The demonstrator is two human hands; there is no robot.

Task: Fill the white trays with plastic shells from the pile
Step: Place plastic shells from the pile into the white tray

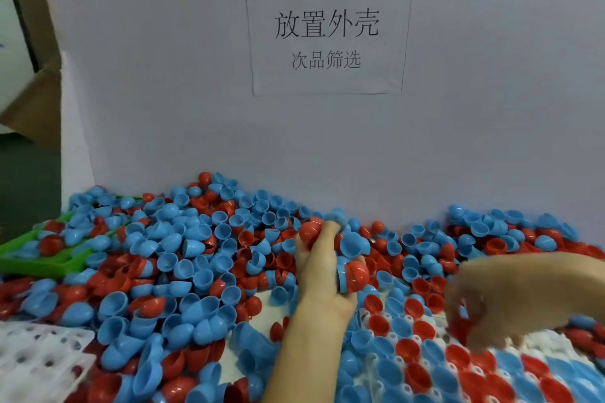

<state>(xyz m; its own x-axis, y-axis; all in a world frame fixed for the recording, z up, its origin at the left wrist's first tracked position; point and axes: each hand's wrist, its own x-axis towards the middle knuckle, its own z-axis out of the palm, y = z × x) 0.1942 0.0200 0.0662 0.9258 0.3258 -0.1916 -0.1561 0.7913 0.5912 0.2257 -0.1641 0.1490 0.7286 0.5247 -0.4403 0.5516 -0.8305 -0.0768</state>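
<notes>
White board backs a heaped pile of red and blue plastic shells point(183, 265) spilling onto the part-filled white tray point(540, 342). Her left hand point(322, 268) grips several shells, overfull, so one may drop; whether the blurred right hand point(491, 301), curled over the tray, holds anything I cannot tell.

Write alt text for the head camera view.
A person's left hand grips several red and blue plastic shells above a large pile of shells, while the blurred right hand reaches down over a white tray partly filled with shells. A paper sign hangs on the wall behind.
</notes>
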